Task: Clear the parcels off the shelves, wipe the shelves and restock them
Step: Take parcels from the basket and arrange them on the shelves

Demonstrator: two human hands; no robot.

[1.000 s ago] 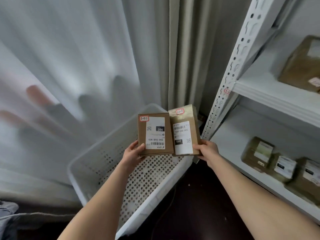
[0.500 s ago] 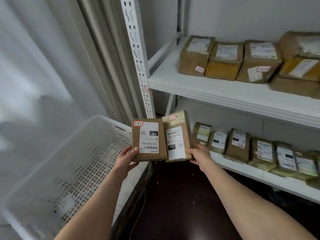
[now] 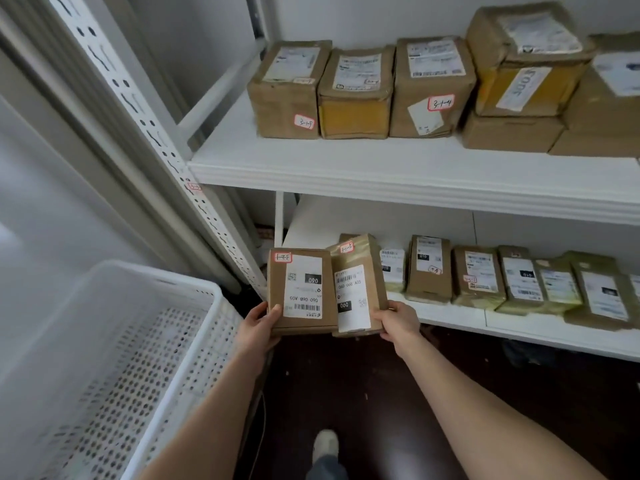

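We look down on a dark, glossy floor [image 3: 363, 393] and across at a white metal shelf rack [image 3: 142, 119] set against a plain white wall [image 3: 363, 15]. To our left hangs a pale curtain [image 3: 52, 202]. A white perforated plastic basket [image 3: 156, 277] sits just beside the rack in soft, even light.

There are two held parcels [image 3: 303, 289] near, one white basket [image 3: 156, 275] left, two shelves [image 3: 346, 161], at least six boxes [image 3: 433, 84] on the upper and at least six packets [image 3: 479, 277] on the lower.

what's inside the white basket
Only the perforated floor and walls of the white basket show; no parcel lies in the visible part. Its near end runs out of frame, so that part cannot be seen.
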